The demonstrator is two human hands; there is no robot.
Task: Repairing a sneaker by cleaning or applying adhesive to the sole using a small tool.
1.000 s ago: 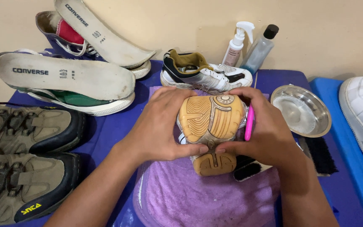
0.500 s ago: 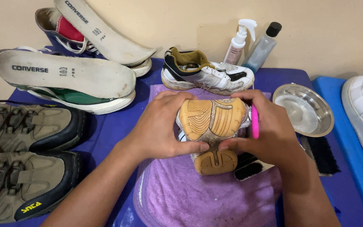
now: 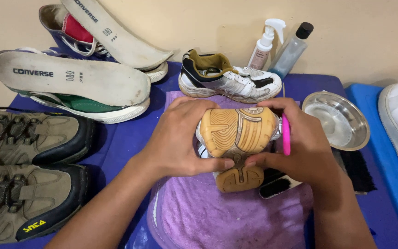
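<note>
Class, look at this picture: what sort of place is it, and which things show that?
Probably a home shoe-cleaning spot: several shoes line a blue-covered table, spray bottles stand by the wall, and a steel bowl sits beside a purple towel.

centre: upturned shoe [image 3: 238,133] over towel [image 3: 217,216]; upper right: bowl [image 3: 337,121]; lower left: boots [image 3: 28,175]; top: bottles [image 3: 279,46]
</note>
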